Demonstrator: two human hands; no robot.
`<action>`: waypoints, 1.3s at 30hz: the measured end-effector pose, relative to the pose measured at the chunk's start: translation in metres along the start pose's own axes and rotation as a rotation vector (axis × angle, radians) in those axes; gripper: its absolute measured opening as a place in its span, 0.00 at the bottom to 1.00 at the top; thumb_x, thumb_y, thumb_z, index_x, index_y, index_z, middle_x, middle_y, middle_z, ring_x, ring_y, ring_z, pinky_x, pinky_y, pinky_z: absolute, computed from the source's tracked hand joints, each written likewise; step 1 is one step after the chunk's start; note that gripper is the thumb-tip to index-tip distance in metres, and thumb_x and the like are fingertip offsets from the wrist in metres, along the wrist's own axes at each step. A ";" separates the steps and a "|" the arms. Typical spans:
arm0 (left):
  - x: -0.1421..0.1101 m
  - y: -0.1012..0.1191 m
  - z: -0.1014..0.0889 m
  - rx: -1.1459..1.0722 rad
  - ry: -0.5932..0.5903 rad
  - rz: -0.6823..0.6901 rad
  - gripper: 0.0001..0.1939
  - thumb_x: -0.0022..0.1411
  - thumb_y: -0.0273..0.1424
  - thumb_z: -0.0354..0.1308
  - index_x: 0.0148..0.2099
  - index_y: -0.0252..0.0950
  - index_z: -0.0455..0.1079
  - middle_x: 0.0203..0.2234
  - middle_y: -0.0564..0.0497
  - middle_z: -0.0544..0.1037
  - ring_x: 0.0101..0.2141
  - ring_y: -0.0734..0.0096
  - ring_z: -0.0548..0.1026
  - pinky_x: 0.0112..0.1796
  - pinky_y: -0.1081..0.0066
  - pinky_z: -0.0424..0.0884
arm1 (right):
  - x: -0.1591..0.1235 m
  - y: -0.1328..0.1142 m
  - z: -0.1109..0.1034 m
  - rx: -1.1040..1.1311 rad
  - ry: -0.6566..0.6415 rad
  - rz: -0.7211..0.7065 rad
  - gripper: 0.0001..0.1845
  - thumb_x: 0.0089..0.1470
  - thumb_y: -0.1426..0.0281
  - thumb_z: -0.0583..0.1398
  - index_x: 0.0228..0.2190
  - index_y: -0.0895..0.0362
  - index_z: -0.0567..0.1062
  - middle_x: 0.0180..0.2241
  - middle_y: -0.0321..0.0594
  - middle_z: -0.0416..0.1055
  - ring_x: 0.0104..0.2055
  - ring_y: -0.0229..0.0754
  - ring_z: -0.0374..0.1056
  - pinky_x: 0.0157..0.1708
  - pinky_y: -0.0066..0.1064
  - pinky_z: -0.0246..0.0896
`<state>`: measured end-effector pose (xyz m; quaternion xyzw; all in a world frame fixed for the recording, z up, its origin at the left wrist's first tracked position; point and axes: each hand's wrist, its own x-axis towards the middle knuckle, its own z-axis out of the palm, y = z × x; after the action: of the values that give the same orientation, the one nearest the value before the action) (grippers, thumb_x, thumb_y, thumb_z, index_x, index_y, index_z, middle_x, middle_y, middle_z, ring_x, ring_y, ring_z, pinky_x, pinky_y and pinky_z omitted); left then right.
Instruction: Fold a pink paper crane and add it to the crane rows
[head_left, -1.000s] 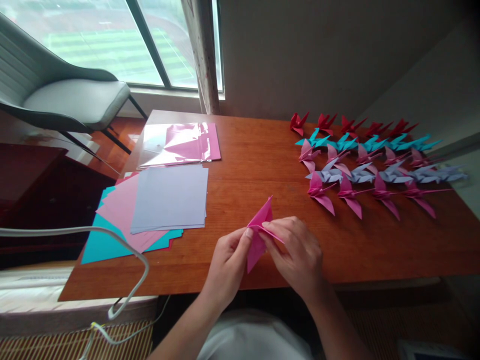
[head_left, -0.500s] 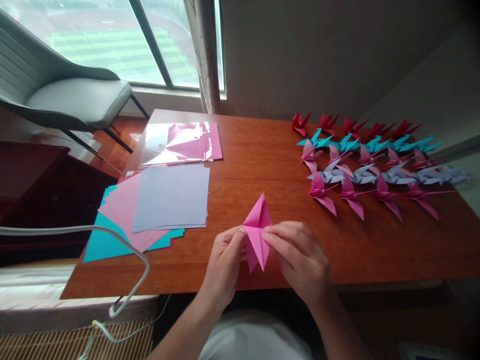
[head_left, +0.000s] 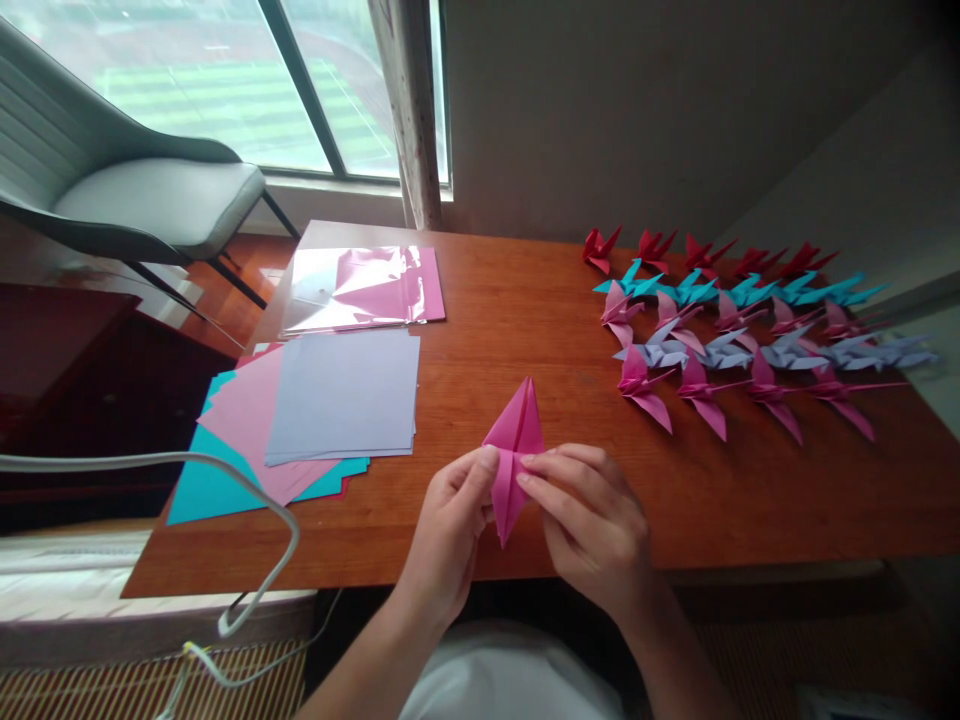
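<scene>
A folded pink paper piece, kite-shaped with points up and down, is held above the near edge of the wooden table. My left hand pinches its left side with thumb and fingers closed. My right hand pinches its right side, fingertips pressed on the middle fold. Both hands meet at the paper's centre.
Rows of finished paper cranes in red, teal, pink and lavender cover the table's right part. A stack of flat sheets lies at left, with a shiny packet of pink paper behind it. A grey chair stands by the window; a white cable crosses the near left.
The pink piece has turned in my fingers and narrowed, its side flaps folded toward the centre line. Both hands stayed at the near table edge.
</scene>
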<state>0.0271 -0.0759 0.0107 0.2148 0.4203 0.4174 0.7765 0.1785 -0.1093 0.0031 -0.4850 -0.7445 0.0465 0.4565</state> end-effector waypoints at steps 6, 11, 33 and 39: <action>0.001 -0.002 -0.001 0.150 -0.100 0.034 0.13 0.65 0.38 0.63 0.43 0.33 0.80 0.32 0.48 0.81 0.33 0.70 0.76 0.38 0.74 0.72 | 0.004 -0.005 0.001 0.191 0.137 0.418 0.12 0.60 0.77 0.59 0.43 0.52 0.78 0.41 0.42 0.77 0.43 0.46 0.73 0.43 0.40 0.71; 0.000 -0.005 0.001 0.139 -0.139 0.019 0.15 0.64 0.39 0.64 0.46 0.33 0.80 0.35 0.46 0.83 0.35 0.65 0.79 0.39 0.69 0.75 | 0.003 0.004 0.009 0.487 -0.025 0.728 0.08 0.62 0.64 0.61 0.37 0.55 0.77 0.35 0.39 0.75 0.35 0.42 0.72 0.34 0.32 0.69; 0.001 -0.008 0.006 0.232 -0.058 0.108 0.19 0.62 0.37 0.65 0.52 0.33 0.78 0.42 0.44 0.84 0.40 0.59 0.81 0.40 0.67 0.77 | 0.001 0.014 0.008 0.448 0.022 0.655 0.05 0.60 0.67 0.64 0.35 0.54 0.80 0.36 0.41 0.77 0.37 0.43 0.73 0.36 0.33 0.70; 0.001 -0.008 0.006 0.258 -0.067 0.136 0.16 0.63 0.35 0.64 0.50 0.33 0.79 0.41 0.45 0.84 0.39 0.60 0.80 0.39 0.69 0.76 | 0.001 0.016 0.007 0.446 -0.015 0.642 0.05 0.60 0.68 0.64 0.32 0.55 0.79 0.36 0.40 0.77 0.37 0.42 0.72 0.37 0.32 0.69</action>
<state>0.0360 -0.0793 0.0076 0.3544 0.4287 0.4040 0.7262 0.1844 -0.0977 -0.0080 -0.5816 -0.5299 0.3514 0.5074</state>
